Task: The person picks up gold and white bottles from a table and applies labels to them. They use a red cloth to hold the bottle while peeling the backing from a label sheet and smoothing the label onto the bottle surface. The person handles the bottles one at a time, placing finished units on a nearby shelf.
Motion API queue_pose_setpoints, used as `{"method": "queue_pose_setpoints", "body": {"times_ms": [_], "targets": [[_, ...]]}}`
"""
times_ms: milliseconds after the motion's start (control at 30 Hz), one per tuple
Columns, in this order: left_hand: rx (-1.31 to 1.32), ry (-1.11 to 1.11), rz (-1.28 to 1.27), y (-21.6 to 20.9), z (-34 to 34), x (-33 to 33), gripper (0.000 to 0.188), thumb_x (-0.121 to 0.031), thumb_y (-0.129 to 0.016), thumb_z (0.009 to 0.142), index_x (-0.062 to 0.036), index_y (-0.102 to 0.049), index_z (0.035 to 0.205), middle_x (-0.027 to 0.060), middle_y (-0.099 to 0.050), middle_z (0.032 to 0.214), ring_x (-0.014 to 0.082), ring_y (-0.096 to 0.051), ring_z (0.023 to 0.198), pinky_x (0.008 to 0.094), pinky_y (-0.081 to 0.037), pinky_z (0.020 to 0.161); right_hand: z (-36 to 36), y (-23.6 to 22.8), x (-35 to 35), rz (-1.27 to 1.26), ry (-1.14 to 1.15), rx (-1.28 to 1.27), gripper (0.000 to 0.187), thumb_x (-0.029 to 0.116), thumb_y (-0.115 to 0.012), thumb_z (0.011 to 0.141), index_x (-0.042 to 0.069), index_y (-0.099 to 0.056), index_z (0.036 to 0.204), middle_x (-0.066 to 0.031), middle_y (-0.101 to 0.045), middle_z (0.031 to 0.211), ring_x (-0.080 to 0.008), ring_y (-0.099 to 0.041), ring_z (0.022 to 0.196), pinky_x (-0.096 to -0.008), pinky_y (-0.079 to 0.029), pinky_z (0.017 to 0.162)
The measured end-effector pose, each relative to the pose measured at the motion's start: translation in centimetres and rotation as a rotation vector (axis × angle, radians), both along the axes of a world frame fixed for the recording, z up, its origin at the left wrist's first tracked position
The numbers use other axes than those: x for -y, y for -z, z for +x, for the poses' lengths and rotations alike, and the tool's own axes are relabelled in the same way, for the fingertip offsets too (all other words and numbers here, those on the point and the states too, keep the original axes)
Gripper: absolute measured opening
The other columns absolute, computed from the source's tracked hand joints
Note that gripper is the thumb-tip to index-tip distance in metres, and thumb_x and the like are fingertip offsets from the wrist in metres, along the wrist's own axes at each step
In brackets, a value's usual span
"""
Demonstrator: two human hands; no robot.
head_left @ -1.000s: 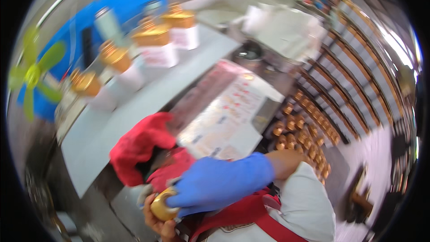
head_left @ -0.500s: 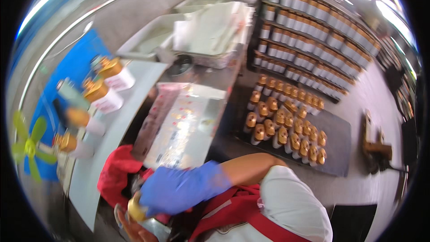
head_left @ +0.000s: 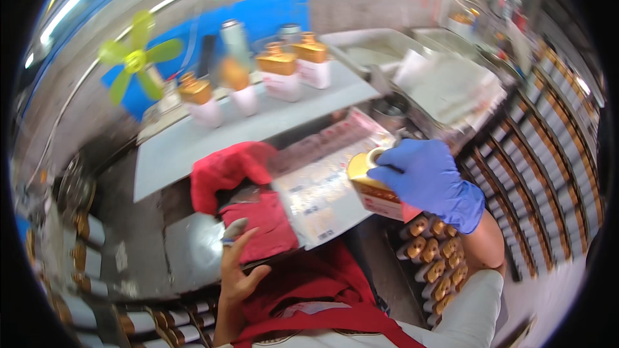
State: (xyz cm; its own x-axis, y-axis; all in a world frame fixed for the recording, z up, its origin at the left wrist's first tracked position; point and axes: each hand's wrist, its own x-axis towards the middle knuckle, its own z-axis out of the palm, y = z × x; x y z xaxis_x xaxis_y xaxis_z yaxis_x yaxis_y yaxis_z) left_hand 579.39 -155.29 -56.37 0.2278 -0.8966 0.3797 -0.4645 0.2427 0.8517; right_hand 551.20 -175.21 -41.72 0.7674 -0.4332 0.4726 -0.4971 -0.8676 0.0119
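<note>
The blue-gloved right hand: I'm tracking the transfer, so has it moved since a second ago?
Yes. The blue-gloved right hand carried the gold-capped bottle from the red cloth rightward, toward the bottle tray.

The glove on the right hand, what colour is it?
Blue. The glove covers the right hand, which grips a gold-capped bottle; the head view shows it clearly.

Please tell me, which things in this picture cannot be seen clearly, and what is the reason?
- Head view: the gold-capped bottle is half covered by the blue-gloved right hand.
- The bare left hand touches a small grey object, too blurred to identify.
- The print on the glossy sheet of labels is lost to blur and glare.
- The rows of small gold-capped bottles are partly hidden by the right forearm.
</note>
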Motion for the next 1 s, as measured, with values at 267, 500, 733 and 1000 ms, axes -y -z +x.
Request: {"method": "queue_pose_setpoints", "body": {"times_ms": [267, 500, 733, 1000], "targets": [[0.139, -0.218, 0.102, -0.1, 4.4, -6.3, 0.059, -0.022, -0.08, 0.07, -0.0075, -0.058, 0.122, 0.0197, -0.042, 0.132, 0.0329, -0.039, 0.124, 0.0391, -0.033, 0.102, 20.2, -3.1, 3.8, 0.383, -0.156, 0.322, 0.027, 0.036, -0.065, 0.077, 0.009, -0.072, 0.076, -0.0093, -0.064, 0.066, -0.0271, -0.061, 0.06, -0.0356, -0.047, 0.057], [0.06, -0.806, 0.133, 2.0, 16.4, -13.1, 0.051, -0.021, -0.075, 0.074, -0.0067, -0.058, 0.12, 0.0182, -0.049, 0.126, 0.031, -0.046, 0.117, 0.0397, -0.034, 0.101, 40.5, -1.2, 6.1, 0.161, -0.269, 0.346, 0.035, 0.038, -0.062, 0.079, 0.005, -0.071, 0.076, -0.0166, -0.064, 0.069, -0.0321, -0.061, 0.065, -0.0401, -0.047, 0.061], [0.039, -1.708, -0.086, 7.6, 37.9, -15.4, 0.06, -0.013, -0.072, 0.076, -0.0042, -0.045, 0.129, 0.0186, -0.045, 0.132, 0.0331, -0.044, 0.119, 0.0406, -0.036, 0.099, 53.4, 3.0, 8.3, 0.158, -0.119, 0.151, 0.038, 0.042, -0.061, 0.079, 0.004, -0.07, 0.078, -0.0172, -0.065, 0.073, -0.0325, -0.062, 0.068, -0.0394, -0.048, 0.062], [0.13, -2.129, -0.041, 14.0, 59.1, -21.4, 0.102, -0.018, -0.083, 0.06, -0.0033, -0.023, 0.141, 0.0235, -0.038, 0.137, 0.0392, -0.035, 0.127, 0.0432, -0.029, 0.106, 51.1, 1.8, 5.1, 0.213, -0.274, 0.179, 0.026, 0.02, -0.07, 0.077, 0.003, -0.066, 0.096, -0.0125, -0.062, 0.07, -0.023, -0.058, 0.06, -0.0309, -0.046, 0.06]]}}
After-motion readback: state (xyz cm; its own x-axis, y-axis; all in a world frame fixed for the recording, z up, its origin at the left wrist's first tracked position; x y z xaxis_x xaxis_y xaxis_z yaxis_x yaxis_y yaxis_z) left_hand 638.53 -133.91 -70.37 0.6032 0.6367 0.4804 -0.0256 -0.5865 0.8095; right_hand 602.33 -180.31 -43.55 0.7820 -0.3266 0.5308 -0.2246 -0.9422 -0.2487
